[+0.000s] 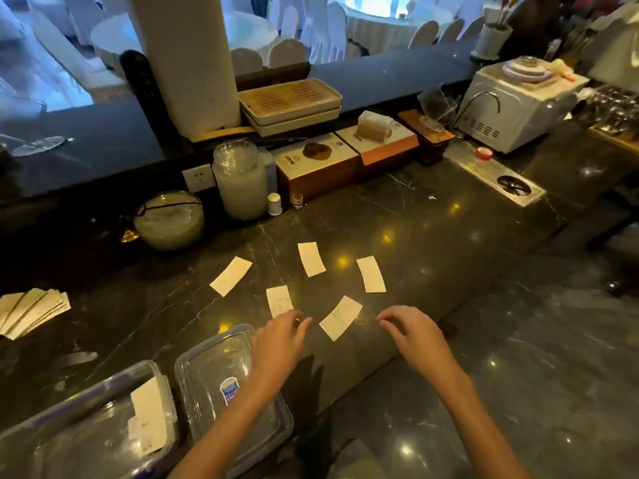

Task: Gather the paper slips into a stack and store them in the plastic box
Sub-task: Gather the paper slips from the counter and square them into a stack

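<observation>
5 paper slips are lying scattered on the dark marble counter. Left hand and right hand are hovering beside the nearest slip, fingers loosely spread, gripping nothing. Plastic box is sitting near-left, holding slips.

Five paper slips lie scattered on dark counter. Left hand and right hand hover, empty, flanking nearest slip. Plastic box holds slips.

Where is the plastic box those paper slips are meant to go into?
The plastic box sits at the bottom left of the head view on the dark counter, left of its clear lid, with some slips already inside.
</observation>
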The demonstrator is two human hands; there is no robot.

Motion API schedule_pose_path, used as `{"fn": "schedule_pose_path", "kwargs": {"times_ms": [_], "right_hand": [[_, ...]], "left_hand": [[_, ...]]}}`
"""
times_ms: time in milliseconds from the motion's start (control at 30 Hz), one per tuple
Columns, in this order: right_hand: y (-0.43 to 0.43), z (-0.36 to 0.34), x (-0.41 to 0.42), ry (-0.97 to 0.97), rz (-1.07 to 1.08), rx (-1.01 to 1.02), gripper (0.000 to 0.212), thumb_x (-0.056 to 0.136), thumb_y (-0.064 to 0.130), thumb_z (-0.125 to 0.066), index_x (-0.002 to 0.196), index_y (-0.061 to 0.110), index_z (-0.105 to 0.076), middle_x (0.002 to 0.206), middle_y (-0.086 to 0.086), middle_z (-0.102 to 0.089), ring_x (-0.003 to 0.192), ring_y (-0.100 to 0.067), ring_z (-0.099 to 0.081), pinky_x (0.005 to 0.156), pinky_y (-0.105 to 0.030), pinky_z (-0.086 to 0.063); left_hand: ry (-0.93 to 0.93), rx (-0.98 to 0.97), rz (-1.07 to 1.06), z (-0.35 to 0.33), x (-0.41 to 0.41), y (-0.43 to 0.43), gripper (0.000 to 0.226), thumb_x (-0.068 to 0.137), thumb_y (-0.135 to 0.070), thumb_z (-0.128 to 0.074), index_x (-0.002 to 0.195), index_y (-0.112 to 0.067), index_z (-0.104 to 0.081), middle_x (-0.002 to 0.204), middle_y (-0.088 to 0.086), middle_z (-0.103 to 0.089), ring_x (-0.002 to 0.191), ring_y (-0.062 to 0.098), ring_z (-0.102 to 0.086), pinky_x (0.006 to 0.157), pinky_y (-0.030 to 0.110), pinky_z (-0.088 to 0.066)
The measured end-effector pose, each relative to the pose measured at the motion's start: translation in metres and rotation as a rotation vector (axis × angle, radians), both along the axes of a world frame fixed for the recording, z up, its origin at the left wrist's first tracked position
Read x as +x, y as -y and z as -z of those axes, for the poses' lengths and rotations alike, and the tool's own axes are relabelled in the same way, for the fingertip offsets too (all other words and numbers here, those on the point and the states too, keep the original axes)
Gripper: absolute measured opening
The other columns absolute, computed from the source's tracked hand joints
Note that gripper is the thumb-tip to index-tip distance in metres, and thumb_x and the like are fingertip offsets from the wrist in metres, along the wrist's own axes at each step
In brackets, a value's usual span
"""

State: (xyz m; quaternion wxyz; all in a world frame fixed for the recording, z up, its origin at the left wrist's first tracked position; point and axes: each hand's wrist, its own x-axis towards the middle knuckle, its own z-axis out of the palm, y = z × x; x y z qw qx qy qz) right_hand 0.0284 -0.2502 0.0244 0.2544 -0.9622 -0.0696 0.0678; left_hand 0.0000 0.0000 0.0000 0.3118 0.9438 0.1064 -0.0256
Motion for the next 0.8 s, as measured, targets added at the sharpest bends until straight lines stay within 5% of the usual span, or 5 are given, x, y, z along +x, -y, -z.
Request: {"fn": "schedule_pose_path", "kwargs": {"times_ms": [133, 300, 500, 800], "right_hand": [[-0.020, 0.021, 0.045, -0.021, -0.113, -0.098, 0.015, 0.095, 0.032, -0.063, 0.107, 0.031, -0.071, 0.103, 0.014, -0.066, 0.088, 0.001, -0.057, 0.070, -0.008, -0.039], [-0.038, 0.071, 0.110, -0.028, -0.384, -0.255, 0.017, 0.095, 0.028, -0.063, 0.110, 0.024, -0.071, 0.113, 0.002, -0.070, 0.105, -0.015, -0.065, 0.088, -0.028, -0.053], [-0.041, 0.122, 0.156, -0.069, -0.738, -0.416, 0.034, 0.095, 0.029, -0.059, 0.128, 0.020, -0.061, 0.130, -0.001, -0.057, 0.124, -0.021, -0.052, 0.097, -0.033, -0.048], [-0.034, 0.151, 0.181, -0.004, -0.972, -0.401, 0.035, 0.093, 0.031, -0.062, 0.125, 0.018, -0.059, 0.132, 0.000, -0.052, 0.126, -0.021, -0.046, 0.093, -0.032, -0.048]], "left_hand": [[-0.114, -0.011, -0.016, 0.033, 0.018, 0.025, 0.033, 0.098, -0.043, -0.053, 0.117, -0.020, -0.065, 0.113, -0.002, -0.070, 0.104, 0.017, -0.066, 0.089, 0.035, -0.053], [-0.201, 0.020, -0.050, 0.081, 0.049, 0.058, 0.026, 0.095, -0.036, -0.059, 0.115, -0.019, -0.062, 0.116, 0.003, -0.066, 0.105, 0.019, -0.061, 0.088, 0.032, -0.051], [-0.308, 0.080, -0.139, 0.112, 0.080, 0.089, 0.052, 0.090, -0.038, -0.067, 0.134, -0.019, -0.046, 0.138, 0.007, -0.046, 0.125, 0.024, -0.043, 0.101, 0.031, -0.042], [-0.416, 0.173, -0.304, 0.118, 0.090, 0.104, 0.062, 0.080, -0.042, -0.076, 0.127, -0.015, -0.048, 0.131, 0.008, -0.045, 0.115, 0.024, -0.045, 0.093, 0.030, -0.042]]}}
